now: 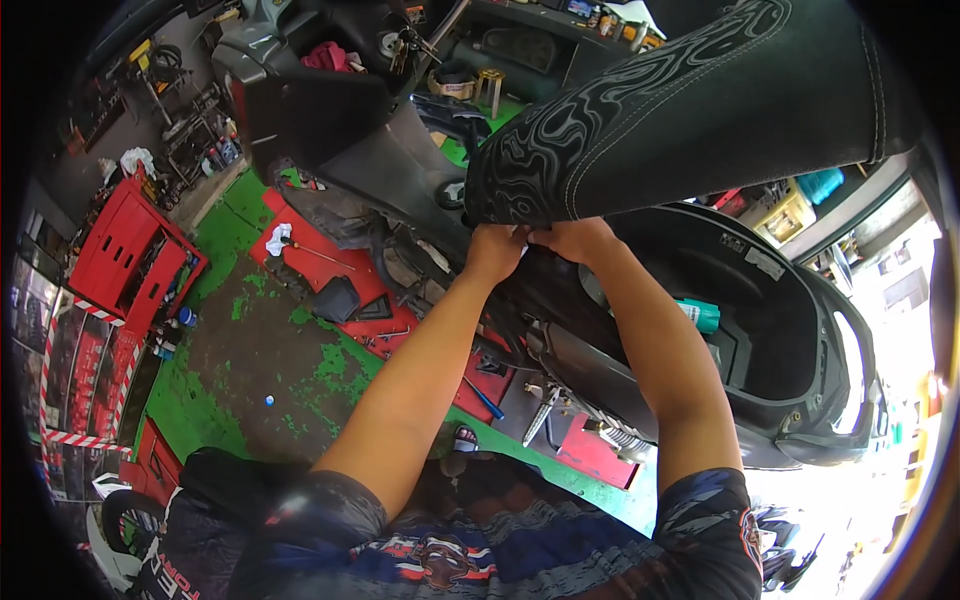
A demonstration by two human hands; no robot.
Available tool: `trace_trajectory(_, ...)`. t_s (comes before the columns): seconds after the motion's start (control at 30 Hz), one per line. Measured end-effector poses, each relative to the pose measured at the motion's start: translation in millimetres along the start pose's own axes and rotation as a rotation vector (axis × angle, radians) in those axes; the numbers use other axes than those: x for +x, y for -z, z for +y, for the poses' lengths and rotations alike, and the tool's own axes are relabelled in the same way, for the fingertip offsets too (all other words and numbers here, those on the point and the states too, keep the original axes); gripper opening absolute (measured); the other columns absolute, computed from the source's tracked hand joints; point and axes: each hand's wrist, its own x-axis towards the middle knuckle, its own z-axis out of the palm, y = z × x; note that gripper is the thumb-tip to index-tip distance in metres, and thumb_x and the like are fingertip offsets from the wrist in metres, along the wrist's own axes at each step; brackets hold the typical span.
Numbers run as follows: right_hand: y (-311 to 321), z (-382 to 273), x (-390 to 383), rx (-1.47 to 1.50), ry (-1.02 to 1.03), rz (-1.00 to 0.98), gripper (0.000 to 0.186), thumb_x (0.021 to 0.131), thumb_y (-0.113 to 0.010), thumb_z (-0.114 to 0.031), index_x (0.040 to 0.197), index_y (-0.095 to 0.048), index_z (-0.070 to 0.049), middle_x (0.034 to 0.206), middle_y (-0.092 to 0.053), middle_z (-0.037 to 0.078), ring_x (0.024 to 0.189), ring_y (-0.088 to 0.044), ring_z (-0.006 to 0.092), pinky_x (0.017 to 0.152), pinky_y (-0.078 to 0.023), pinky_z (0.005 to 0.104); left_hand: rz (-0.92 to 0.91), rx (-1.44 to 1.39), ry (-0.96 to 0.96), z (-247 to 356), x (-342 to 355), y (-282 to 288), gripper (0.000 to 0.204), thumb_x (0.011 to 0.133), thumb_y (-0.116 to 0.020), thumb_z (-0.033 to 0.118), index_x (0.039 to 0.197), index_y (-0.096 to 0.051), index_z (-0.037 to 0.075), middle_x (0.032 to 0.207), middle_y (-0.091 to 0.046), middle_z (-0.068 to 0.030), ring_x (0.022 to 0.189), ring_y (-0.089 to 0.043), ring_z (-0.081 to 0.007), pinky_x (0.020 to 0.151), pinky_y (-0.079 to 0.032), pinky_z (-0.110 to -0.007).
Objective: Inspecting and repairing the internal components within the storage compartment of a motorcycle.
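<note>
A scooter stands in front of me with its black seat (660, 140) tipped up, a swirl pattern along its side. Just under the seat's front end, my left hand (495, 252) and my right hand (577, 240) meet close together. Both have their fingers bent and pinched. A small pale bit shows between them, too small to name; the fingertips are partly hidden by the seat. Right of my right forearm lies the black under-seat storage box (765, 330), with a teal container (702, 315) inside it.
A red lift platform (310, 265) beneath the scooter carries a long screwdriver (318, 252), a blue-handled tool (487, 402) and loose dark parts. At left stand a red tool cabinet (125, 245) and a striped-frame rack (90, 375). Keys (408, 48) hang near the handlebar.
</note>
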Motion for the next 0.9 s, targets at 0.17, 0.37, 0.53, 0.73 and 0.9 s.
trace_trajectory(0.17, 0.4, 11.2, -1.5, 0.172, -0.226, -0.226, 0.035, 0.078, -0.072, -0.021, 0.109, -0.069, -0.006, 0.11, -0.07, 0.019, 0.106, -0.064, 0.039, 0.09, -0.051, 0.0452, 0.024, 0.027, -0.058, 2.3, 0.1, -2.4, 0.031, 0.092, -0.063, 0.017, 0.122, -0.067, 0.007, 0.125, -0.066, -0.0199, 0.117, -0.059, -0.0428, 0.096, -0.048, -0.047)
trace_trajectory(0.37, 6.6, -1.4, 5.4, 0.284, -0.279, -0.244, 0.031, 0.078, -0.071, -0.022, 0.106, -0.071, -0.007, 0.111, -0.07, 0.018, 0.107, -0.063, 0.0393, 0.092, -0.051, 0.0452, -0.01, 0.032, 0.003, -7.7, -0.4, -0.2, 0.031, 0.092, -0.063, 0.018, 0.12, -0.067, 0.007, 0.124, -0.066, -0.0199, 0.118, -0.059, -0.043, 0.097, -0.047, -0.048)
trace_trajectory(0.53, -1.8, 4.3, 0.3, 0.156, -0.191, -0.153, 0.028, 0.078, -0.073, -0.025, 0.1, -0.073, -0.007, 0.105, -0.071, 0.018, 0.106, -0.064, 0.0366, 0.091, -0.051, 0.0439, 0.063, 0.052, -0.064, -8.6, 1.0, -6.5, 0.028, 0.092, -0.063, 0.021, 0.115, -0.068, 0.006, 0.116, -0.068, -0.0212, 0.11, -0.062, -0.044, 0.092, -0.05, -0.049)
trace_trajectory(0.73, 12.4, 12.2, 6.5, 0.278, -0.352, -0.497, 0.061, 0.081, -0.073, -0.034, 0.137, -0.06, -0.013, 0.144, -0.054, 0.02, 0.135, -0.047, 0.0408, 0.115, -0.035, 0.0446, 0.117, 0.008, -0.115, -4.1, 0.0, -7.8, 0.027, 0.093, -0.064, 0.023, 0.112, -0.069, 0.005, 0.108, -0.069, -0.0232, 0.102, -0.064, -0.0463, 0.086, -0.052, -0.052)
trace_trajectory(0.9, 12.6, 1.8, 8.5, 0.186, -0.346, -0.492, 0.057, 0.082, -0.073, -0.033, 0.135, -0.062, -0.013, 0.142, -0.056, 0.019, 0.133, -0.05, 0.0402, 0.114, -0.037, 0.0443, 0.081, 0.055, -0.091, -6.8, 0.4, -4.3, 0.026, 0.093, -0.063, 0.024, 0.111, -0.069, 0.006, 0.108, -0.069, -0.023, 0.101, -0.064, -0.0461, 0.086, -0.052, -0.053)
